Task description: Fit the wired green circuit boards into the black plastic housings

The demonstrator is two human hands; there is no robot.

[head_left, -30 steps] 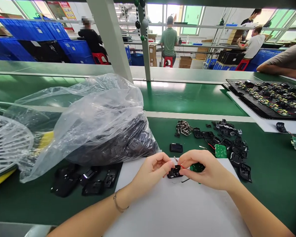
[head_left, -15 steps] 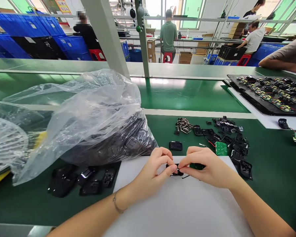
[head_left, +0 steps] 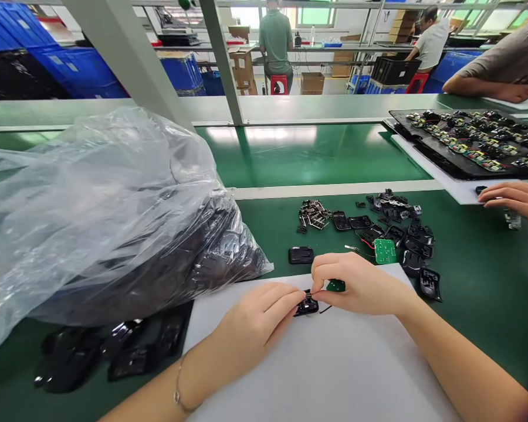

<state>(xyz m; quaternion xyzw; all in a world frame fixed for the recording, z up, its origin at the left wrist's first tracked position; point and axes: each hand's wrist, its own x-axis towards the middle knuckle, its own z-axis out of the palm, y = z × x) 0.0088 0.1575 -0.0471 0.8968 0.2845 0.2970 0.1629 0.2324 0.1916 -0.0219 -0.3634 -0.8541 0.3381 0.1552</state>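
A small black plastic housing [head_left: 307, 305] lies on the white sheet [head_left: 334, 363] between my hands. My left hand [head_left: 257, 319] has its fingers together along the housing's left side, gripping it. Thumb and fingertips of my right hand [head_left: 347, 284] pinch at the housing's upper right edge; what is between them is too small to make out. Partly behind the right fingers shows a green circuit board [head_left: 335, 285], with a short black wire [head_left: 325, 309] beside the housing. Just beyond the sheet rests a black cover [head_left: 301, 255].
A clear plastic bag [head_left: 149, 223] of black parts fills the left; loose black shells [head_left: 132, 360] lie below it. Metal pieces [head_left: 313, 214], black housings [head_left: 418, 240] and a green board [head_left: 385, 251] lie ahead. A co-worker's hand [head_left: 517, 196] is near a tray of assemblies [head_left: 475, 146].
My left hand has gone from a fingertip pinch to lying along the housing's side. The right still pinches there. A co-worker's hand has come in at the right, and the view has shifted.
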